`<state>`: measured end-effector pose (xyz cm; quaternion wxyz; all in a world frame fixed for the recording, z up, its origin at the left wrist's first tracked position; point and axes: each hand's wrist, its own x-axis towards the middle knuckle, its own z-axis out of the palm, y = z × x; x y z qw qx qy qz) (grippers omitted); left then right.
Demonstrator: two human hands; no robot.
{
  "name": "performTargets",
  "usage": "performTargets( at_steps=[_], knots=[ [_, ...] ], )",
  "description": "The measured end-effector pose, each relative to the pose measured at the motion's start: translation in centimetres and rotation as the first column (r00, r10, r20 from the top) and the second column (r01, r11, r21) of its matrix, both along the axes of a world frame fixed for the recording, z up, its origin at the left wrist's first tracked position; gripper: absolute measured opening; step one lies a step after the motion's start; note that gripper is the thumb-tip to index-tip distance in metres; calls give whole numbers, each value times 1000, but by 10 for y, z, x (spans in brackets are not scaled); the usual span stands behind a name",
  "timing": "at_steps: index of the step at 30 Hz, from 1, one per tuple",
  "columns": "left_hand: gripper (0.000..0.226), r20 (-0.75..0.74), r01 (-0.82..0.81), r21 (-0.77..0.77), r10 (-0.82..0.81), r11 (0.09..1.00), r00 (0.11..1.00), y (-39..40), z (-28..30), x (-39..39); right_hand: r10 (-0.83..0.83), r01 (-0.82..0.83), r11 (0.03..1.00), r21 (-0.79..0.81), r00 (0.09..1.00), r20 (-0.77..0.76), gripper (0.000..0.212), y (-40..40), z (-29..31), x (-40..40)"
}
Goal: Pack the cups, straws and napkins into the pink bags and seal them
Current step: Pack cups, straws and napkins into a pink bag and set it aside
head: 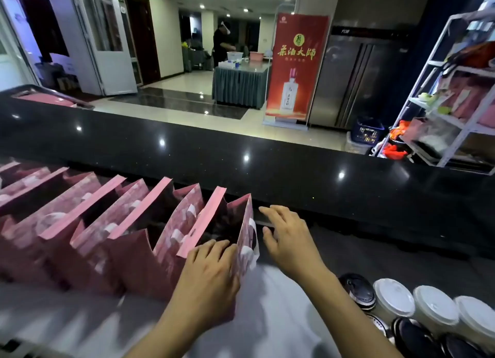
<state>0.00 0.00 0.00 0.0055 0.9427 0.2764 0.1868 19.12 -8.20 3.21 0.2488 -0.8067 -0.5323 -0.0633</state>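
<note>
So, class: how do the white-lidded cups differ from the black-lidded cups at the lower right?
The white-lidded cups stand in a row farther from the person; the black-lidded cups sit nearer the bottom edge. The white lids look plain; one black lid shows raised markings. All stand upright, unpacked, right of the pink bags.

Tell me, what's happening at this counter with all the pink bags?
A person is packing drinks to go. Their left hand grips the near edge of the rightmost open pink bag in a row of pink bags. The right hand hovers open beside it, holding nothing. Lidded cups wait at the lower right on the counter. The bags visible here are open, not sealed.
</note>
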Motion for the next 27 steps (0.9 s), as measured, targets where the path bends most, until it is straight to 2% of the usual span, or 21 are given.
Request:
performTargets(
  at_steps=[3,6,7,8,12,14,18,22,25,27],
  knots=[
    [51,-31,40,-2,-40,999,999,-5,-11,-5,85,-71,991,-113,989,124,52,22,-9,5],
    [52,-26,68,5,-68,998,997,-10,-18,-12,174,-96,939,-330,960,217,81,45,-15,11],
    [52,-17,78,-7,-78,997,997,-11,-18,-15,186,-86,928,-362,950,250,84,50,-16,14],
    [51,-5,86,-9,-86,996,996,-13,-16,-18,187,-78,923,-376,946,263,79,53,-16,17],
    [42,29,102,-65,-100,993,995,-18,-16,-29,204,-76,927,-367,924,325,33,51,-19,24],
    [36,53,72,-83,-67,994,996,-19,-17,-32,196,-75,939,-334,918,344,20,36,-20,28],
    [34,101,17,-169,0,985,995,-20,-19,-34,168,-68,952,-300,932,320,16,-11,-22,23],
    [39,154,-39,-214,73,976,985,-17,-19,-28,70,-6,977,-213,954,292,5,-55,-33,10],
    [35,166,-91,-209,127,974,978,-15,-18,-20,7,36,987,-155,963,270,10,-86,-45,-4],
    [24,176,-117,-222,158,968,972,-16,-18,-14,-16,50,991,-128,967,254,11,-102,-49,-17]
  ],
)
